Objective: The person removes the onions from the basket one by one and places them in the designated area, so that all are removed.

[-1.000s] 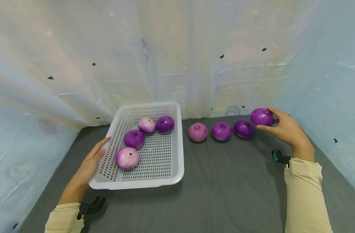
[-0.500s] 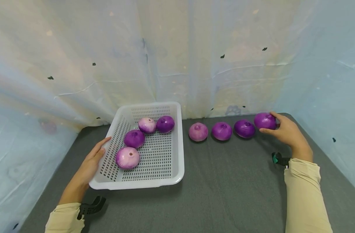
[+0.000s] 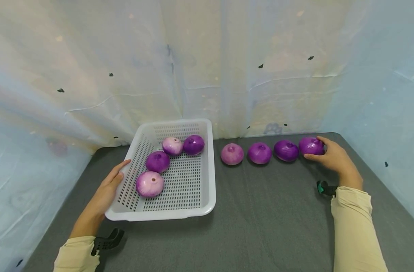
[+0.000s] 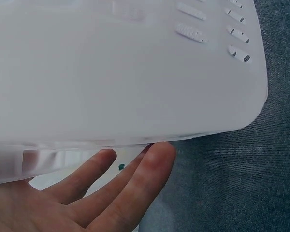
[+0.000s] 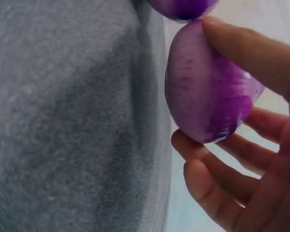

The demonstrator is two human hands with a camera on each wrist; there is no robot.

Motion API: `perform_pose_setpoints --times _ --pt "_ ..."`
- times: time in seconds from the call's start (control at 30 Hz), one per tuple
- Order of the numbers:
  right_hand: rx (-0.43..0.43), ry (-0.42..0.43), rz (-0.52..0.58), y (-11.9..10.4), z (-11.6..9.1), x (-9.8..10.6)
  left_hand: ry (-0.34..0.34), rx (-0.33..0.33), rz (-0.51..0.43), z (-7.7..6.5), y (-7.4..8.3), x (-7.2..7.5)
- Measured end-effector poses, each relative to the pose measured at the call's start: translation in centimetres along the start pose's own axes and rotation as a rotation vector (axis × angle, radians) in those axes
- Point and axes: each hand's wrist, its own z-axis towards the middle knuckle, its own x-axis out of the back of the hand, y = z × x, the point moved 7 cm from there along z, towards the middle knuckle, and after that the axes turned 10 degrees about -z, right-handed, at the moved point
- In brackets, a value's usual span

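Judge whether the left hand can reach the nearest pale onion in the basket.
Likely yes: the left hand touches the basket close to that pale onion, and nothing covers the basket's open top.

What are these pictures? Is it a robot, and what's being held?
No robot! The left grip and right grip are a person's bare hands. The wide view comes from a head camera looking down; the close-ups come from wrist cameras. On the dark table is a white basket with four onions inside. Three more onions stand in a row to its right, and the right grip holds another onion at the row's far end. The left grip touches the basket's edge.
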Motion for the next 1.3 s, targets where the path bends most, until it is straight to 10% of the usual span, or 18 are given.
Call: perform_pose_setpoints --times 0.87,1.3 --pt "-0.019 -0.044 0.006 0.6 0.0 -0.6 -0.014 -0.022 -0.021 0.1 -0.1 0.1" --pt "0.033 0.011 -0.007 -1.4 -0.9 2.5 -0.021 -0.024 -0.021 0.1 0.0 -0.1"
